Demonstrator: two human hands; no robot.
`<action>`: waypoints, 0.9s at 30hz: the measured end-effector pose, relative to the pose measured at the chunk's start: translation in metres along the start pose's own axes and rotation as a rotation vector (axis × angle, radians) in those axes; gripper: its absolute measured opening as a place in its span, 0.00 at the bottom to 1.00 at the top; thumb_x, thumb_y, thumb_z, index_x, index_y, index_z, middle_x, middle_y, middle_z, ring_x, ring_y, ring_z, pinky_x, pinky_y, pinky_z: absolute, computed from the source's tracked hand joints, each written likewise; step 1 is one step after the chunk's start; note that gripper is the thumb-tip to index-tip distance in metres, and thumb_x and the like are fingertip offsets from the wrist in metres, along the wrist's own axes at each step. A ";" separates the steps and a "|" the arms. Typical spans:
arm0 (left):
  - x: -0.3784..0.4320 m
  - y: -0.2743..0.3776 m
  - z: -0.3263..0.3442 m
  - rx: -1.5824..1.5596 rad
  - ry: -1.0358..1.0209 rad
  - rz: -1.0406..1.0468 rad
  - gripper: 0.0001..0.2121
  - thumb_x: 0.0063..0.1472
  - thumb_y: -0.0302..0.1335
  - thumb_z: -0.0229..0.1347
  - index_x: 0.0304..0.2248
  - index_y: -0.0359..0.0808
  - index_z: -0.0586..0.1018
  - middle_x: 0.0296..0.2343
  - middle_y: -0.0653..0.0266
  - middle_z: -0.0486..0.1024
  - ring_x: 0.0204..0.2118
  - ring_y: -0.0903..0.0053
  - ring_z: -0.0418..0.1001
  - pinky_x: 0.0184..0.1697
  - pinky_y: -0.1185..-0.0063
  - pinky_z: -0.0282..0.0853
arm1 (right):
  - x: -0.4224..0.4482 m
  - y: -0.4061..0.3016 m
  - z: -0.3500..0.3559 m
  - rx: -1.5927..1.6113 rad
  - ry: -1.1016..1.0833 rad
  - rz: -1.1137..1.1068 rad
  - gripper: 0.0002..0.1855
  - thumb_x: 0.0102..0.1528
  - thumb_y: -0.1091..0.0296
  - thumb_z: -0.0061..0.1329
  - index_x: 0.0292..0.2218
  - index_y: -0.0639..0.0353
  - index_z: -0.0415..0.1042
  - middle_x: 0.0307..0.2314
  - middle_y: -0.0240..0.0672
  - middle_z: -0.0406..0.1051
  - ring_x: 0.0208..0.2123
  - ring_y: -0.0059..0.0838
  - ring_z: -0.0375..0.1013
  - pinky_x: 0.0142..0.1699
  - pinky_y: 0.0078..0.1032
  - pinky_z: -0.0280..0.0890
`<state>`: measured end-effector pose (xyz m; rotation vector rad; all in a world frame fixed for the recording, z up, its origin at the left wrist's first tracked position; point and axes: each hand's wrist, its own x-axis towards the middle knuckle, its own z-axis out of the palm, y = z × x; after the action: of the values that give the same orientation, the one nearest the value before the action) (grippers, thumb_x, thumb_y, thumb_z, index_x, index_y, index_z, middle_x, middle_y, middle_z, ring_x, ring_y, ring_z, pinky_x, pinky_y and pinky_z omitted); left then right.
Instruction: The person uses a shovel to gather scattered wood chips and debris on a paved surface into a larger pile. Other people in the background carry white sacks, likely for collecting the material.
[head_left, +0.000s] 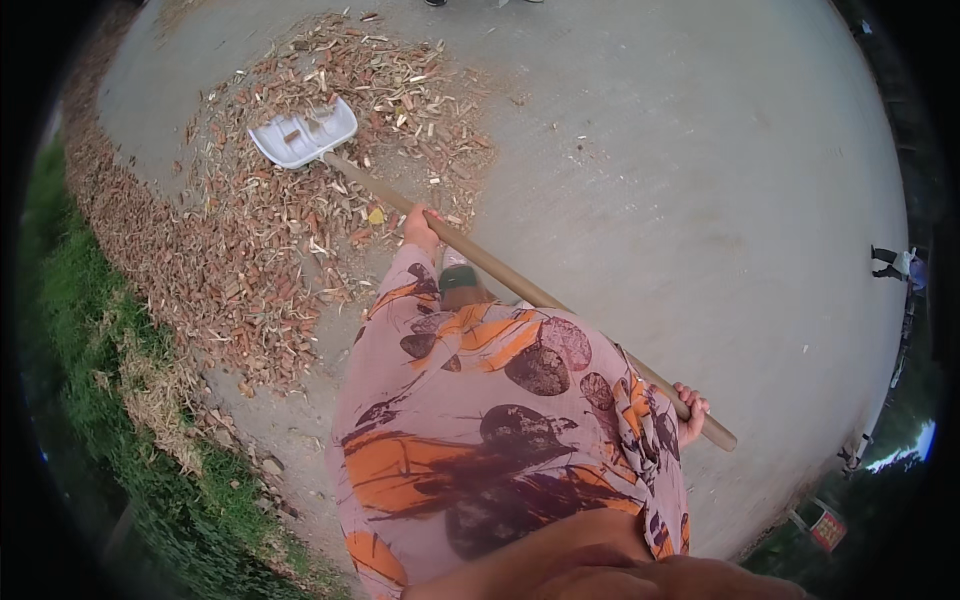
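Note:
My left hand (421, 227) grips the wooden handle (510, 277) of a shovel partway up from the blade. Near the handle's far end, my right hand (691, 412) is closed around it. The shovel's white plastic blade (306, 136) is within a spread of what look like broken corn cobs and dry husks (262, 202). A few loose bits, one of them a reddish cob piece (291, 136), lie in the blade. Part of the handle's middle is hidden by my patterned shirt (480, 390).
Grey concrete (675, 187) extends to the right. Green plants (82, 262) border the left side, behind a long band of cobs (150, 247). A person (896, 264) stands at the far right, and another person's shoes (436, 2) show at the top edge. My shoe (454, 259) is below the handle.

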<state>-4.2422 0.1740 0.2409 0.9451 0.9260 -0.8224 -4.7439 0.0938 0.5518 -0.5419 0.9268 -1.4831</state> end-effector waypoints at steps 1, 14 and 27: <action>-0.009 0.023 0.004 0.023 0.003 0.018 0.07 0.52 0.26 0.49 0.22 0.37 0.63 0.13 0.66 0.62 0.15 0.75 0.61 0.21 0.78 0.62 | -0.002 0.008 0.006 -0.027 -0.004 0.035 0.05 0.46 0.75 0.44 0.24 0.54 0.61 0.18 0.30 0.56 0.26 0.28 0.57 0.42 0.36 0.56; -0.120 -0.194 0.052 0.000 -0.144 -0.541 0.06 0.49 0.24 0.47 0.18 0.38 0.63 0.15 0.64 0.61 0.19 0.73 0.63 0.27 0.72 0.65 | 0.057 -0.202 -0.016 -0.015 -0.285 -0.270 0.11 0.51 0.70 0.40 0.19 0.56 0.55 0.14 0.26 0.51 0.18 0.19 0.53 0.29 0.22 0.51; -0.173 -0.370 0.058 0.295 -0.177 -0.980 0.05 0.49 0.24 0.47 0.27 0.34 0.64 0.23 0.60 0.66 0.27 0.68 0.69 0.35 0.68 0.69 | 0.030 -0.320 -0.032 -0.241 -0.331 -0.441 0.15 0.52 0.72 0.38 0.17 0.52 0.49 0.15 0.26 0.48 0.18 0.19 0.49 0.30 0.20 0.49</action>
<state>-4.6182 0.0165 0.3058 0.6102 1.1270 -1.8811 -4.9636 0.0510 0.7847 -1.1911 0.7550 -1.6094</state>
